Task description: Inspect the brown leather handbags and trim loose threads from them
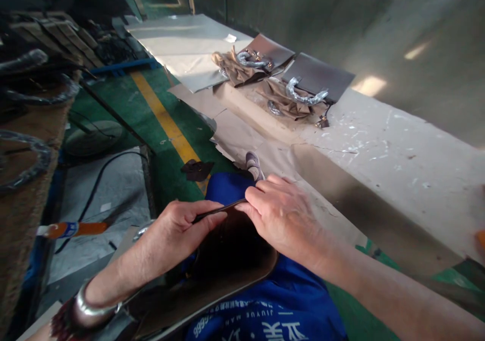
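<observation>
My left hand [182, 230] is closed in a pinch on the upper edge of a dark, thin sheet [235, 255] that stands on my lap. My right hand [280, 214] grips the same edge a little to the right, fingers curled over it. The sheet curves down over my blue trousers [288, 300], which carry white lettering. A silver bracelet [89, 308] circles my left wrist. My shoe [253, 163] shows just beyond the hands.
Brown paper [379, 154] covers the floor ahead. On it lie two dark bags with wrapped handles [303, 96] and crumpled paper. A yellow line [166, 121] crosses the green floor. A fan [93, 136], cables and an orange tube [74, 229] lie at left.
</observation>
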Tool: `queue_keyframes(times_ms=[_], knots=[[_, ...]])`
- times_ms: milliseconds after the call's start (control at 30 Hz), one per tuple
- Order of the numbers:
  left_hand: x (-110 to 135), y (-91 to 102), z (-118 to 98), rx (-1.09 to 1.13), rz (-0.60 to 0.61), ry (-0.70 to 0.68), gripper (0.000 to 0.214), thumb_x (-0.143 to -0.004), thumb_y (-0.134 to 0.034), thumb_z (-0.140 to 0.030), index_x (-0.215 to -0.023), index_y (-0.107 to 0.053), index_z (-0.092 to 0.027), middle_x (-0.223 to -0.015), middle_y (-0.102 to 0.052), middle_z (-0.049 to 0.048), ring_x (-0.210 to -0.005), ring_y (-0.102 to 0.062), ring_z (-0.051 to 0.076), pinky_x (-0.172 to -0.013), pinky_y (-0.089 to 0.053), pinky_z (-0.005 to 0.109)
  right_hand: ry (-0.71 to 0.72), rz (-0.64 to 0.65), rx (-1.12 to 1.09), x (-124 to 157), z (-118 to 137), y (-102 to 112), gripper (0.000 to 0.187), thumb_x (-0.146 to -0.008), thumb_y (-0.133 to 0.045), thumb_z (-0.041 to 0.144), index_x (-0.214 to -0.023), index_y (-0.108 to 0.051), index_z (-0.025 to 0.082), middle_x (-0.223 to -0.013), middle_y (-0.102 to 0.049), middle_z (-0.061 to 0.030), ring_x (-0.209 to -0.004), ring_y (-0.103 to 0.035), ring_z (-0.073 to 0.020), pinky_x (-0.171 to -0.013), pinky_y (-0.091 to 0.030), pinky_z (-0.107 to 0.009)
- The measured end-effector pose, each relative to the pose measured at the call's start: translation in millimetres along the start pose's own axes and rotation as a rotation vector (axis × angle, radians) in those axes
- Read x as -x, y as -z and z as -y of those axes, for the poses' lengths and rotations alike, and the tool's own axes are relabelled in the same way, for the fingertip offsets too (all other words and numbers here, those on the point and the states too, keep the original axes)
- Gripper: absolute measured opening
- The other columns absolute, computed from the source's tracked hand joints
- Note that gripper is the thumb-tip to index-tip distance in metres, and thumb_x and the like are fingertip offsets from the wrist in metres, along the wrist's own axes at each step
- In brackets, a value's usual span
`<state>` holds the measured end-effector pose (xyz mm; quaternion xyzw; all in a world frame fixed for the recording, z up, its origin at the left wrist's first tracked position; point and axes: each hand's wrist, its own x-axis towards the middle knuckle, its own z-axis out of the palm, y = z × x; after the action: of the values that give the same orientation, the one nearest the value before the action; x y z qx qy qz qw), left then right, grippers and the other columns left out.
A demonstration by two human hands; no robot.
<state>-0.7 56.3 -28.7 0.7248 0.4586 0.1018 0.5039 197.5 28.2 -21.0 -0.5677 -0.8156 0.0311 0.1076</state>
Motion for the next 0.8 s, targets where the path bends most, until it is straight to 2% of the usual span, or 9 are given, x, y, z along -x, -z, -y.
queue_keyframes(times_ms=[133,267,367,433,500,600,700,800], knots=[[1.5,0.0,-10.1,-0.097,0.031,0.035,0.037,-0.085,-0.046,-0.046,-0.095,-0.068,-0.019,-0.074,-0.067,-0.0012,-0.063,-0.057,0.013,-0.055,-0.041,0.019,0.006,-0.071,-0.04,2.1,-7.0,-4.4,0.023,-0.084,-0.059,0.031,-0.065,-0.057,0.019,-0.08,-0.058,-0.0041,-0.081,-0.051,-0.0191,-0.069,-0.034,-0.03],[-8.9,1.8,-32.6,-0.179,0.144,0.141,0.036,-0.078,-0.054,-0.049,-0.096,-0.067,-0.021,-0.075,-0.068,-0.0025,-0.069,-0.06,0.015,-0.06,-0.041,0.019,-0.032,0.019,-0.213,3.3,-9.3,-7.4,0.015,-0.085,-0.058,0.024,-0.071,-0.055,0.019,-0.075,-0.058,0.0009,-0.072,-0.053,-0.0127,-0.064,-0.035,-0.025],[-24.2,1.2,-43.7,-0.307,0.2,0.115,0.028,-0.078,-0.053,-0.039,-0.087,-0.07,-0.019,-0.07,-0.066,-0.002,-0.066,-0.057,0.014,-0.057,-0.038,0.019,-0.018,0.053,-0.266,3.4,-8.5,-6.9,0.013,-0.085,-0.057,0.022,-0.073,-0.054,0.02,-0.075,-0.059,0.0019,-0.074,-0.055,-0.0131,-0.066,-0.037,-0.025],[-35.0,0.2,-43.0,-0.31,0.248,0.081,0.029,-0.079,-0.049,-0.036,-0.079,-0.071,-0.016,-0.062,-0.061,-0.0019,-0.06,-0.053,0.013,-0.053,-0.035,0.018,-0.026,0.067,-0.285,3.2,-10.2,-6.4,0.014,-0.086,-0.055,0.022,-0.073,-0.054,0.019,-0.076,-0.06,0.0011,-0.074,-0.056,-0.0138,-0.066,-0.038,-0.025],[-43.1,-0.2,-36.8,-0.218,0.262,0.08,0.032,-0.078,-0.048,-0.037,-0.076,-0.071,-0.015,-0.057,-0.057,-0.0024,-0.055,-0.049,0.012,-0.05,-0.033,0.018,-0.049,0.087,-0.312,3.8,-15.0,-6.3,0.017,-0.089,-0.052,0.023,-0.072,-0.054,0.018,-0.075,-0.06,0.0001,-0.072,-0.056,-0.0135,-0.064,-0.039,-0.025],[-47.4,0.8,-26.0,-0.068,0.222,0.104,0.033,-0.077,-0.05,-0.039,-0.079,-0.071,-0.014,-0.06,-0.06,-0.002,-0.055,-0.05,0.011,-0.051,-0.035,0.019,-0.029,0.109,-0.34,8.5,-25.8,-5.7,0.018,-0.09,-0.049,0.024,-0.075,-0.057,0.017,-0.08,-0.062,-0.0027,-0.078,-0.057,-0.0152,-0.069,-0.043,-0.027],[-45.3,2.5,-21.2,0.004,0.187,0.139,0.033,-0.077,-0.051,-0.04,-0.084,-0.072,-0.016,-0.066,-0.064,-0.0014,-0.058,-0.052,0.012,-0.052,-0.037,0.019,-0.007,0.106,-0.331,16.3,-34.8,-3.1,0.015,-0.084,-0.059,0.031,-0.08,-0.06,0.017,-0.092,-0.062,-0.0059,-0.091,-0.056,-0.0205,-0.078,-0.045,-0.034],[-42.8,2.8,-21.7,0.05,0.168,0.188,0.033,-0.077,-0.053,-0.04,-0.092,-0.071,-0.017,-0.07,-0.067,-0.0015,-0.06,-0.053,0.012,-0.053,-0.038,0.019,-0.052,0.074,-0.362,21.4,-38.3,-1.7,0.013,-0.085,-0.056,0.024,-0.076,-0.06,0.017,-0.093,-0.061,-0.0061,-0.091,-0.056,-0.0199,-0.081,-0.046,-0.034]])
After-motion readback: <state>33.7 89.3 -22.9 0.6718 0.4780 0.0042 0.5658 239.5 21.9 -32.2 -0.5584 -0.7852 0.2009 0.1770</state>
